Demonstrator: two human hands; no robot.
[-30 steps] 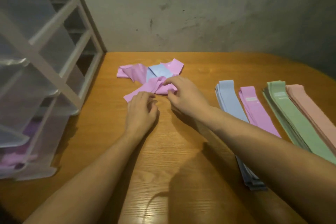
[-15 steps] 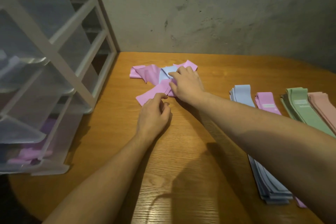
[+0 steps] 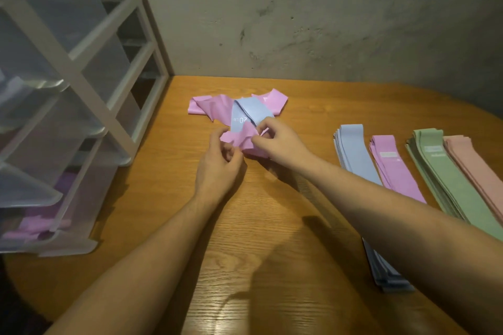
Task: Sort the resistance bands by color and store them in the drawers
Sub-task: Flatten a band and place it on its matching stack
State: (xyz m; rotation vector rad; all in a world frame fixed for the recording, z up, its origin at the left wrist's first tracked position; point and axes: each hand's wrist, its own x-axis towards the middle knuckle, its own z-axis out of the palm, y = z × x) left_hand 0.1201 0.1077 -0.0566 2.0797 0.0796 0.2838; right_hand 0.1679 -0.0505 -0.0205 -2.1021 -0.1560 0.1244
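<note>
A tangled heap of pink bands (image 3: 209,106) with one light blue band (image 3: 251,111) across it lies on the wooden table (image 3: 272,266) near the back. My left hand (image 3: 217,168) and my right hand (image 3: 277,141) both pinch a crumpled pink band (image 3: 245,140) at the near edge of the heap. To the right lie sorted stacks: a blue stack (image 3: 353,149), a pink stack (image 3: 392,166), a green stack (image 3: 446,171) and a peach stack (image 3: 476,166). A clear plastic drawer unit (image 3: 68,106) stands at the left.
The lowest drawer (image 3: 40,223) is pulled out a little and holds pink and purple bands. A concrete wall (image 3: 326,35) runs behind the table. My right forearm crosses over the near part of the blue stack.
My right hand came back from the far side of the heap to its near edge. Both hands now pinch the pink band, which has bunched up between them. The light blue band's printed label shows.
</note>
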